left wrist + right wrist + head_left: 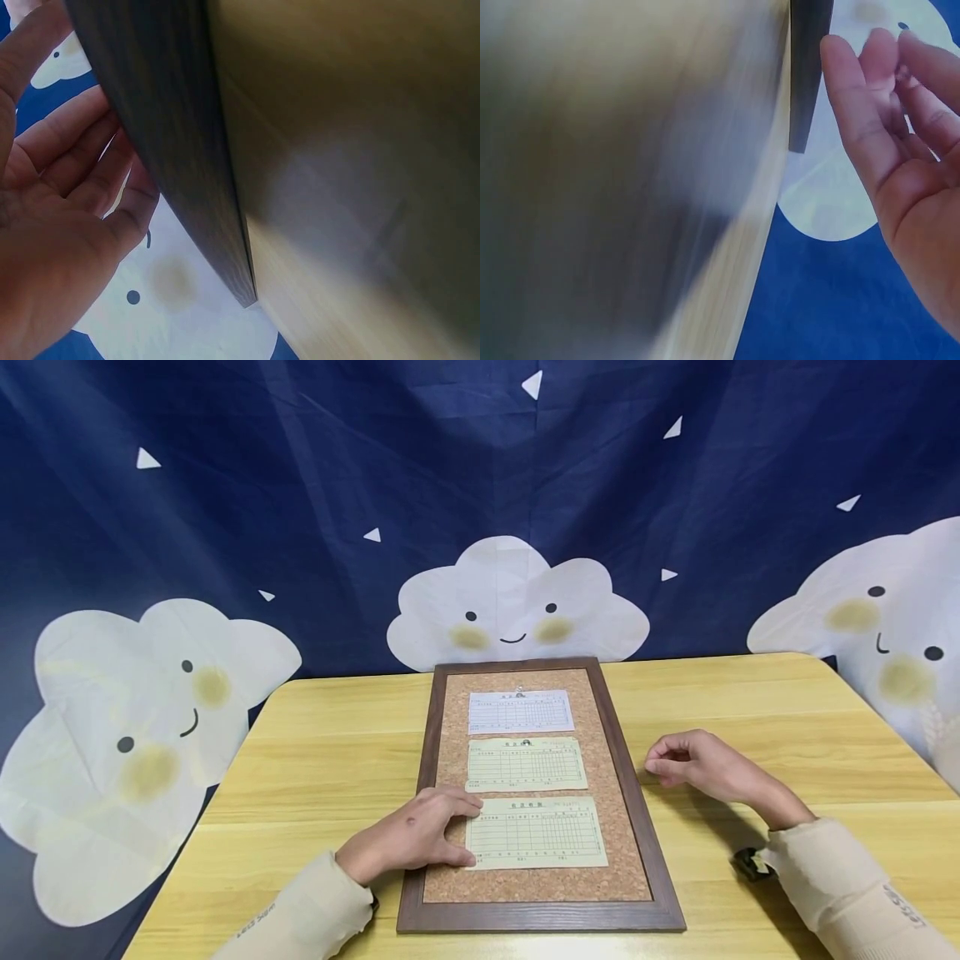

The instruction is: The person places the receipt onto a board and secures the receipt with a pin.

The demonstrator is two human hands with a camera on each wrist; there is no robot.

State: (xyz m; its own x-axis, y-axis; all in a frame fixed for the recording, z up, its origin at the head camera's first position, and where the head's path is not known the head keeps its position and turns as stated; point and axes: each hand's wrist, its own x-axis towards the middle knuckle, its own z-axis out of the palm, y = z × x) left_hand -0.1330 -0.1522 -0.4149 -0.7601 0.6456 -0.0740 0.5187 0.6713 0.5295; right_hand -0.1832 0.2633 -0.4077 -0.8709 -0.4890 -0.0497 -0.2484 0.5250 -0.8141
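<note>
A dark-framed cork board [536, 887] lies on the table. Three printed slips are on it in a column: a white slip [521, 713] at the top, a pale green slip [527, 766] in the middle and another pale green slip [536, 835] lowest. My left hand [412, 828] reaches over the board's left frame, its fingertips and thumb resting at the lowest slip's left edge. To the right of the board my right hand [705, 764] hovers above the table with bent fingers. The right wrist view shows a small, clear-looking pushpin [902, 73] pinched at its fingertips, partly hidden.
Small pins [520, 692] show at the tops of the upper two slips. The light wooden table [315, 760] extends to both sides of the board. Behind it hangs a dark blue cloth [337, 460] with smiling clouds.
</note>
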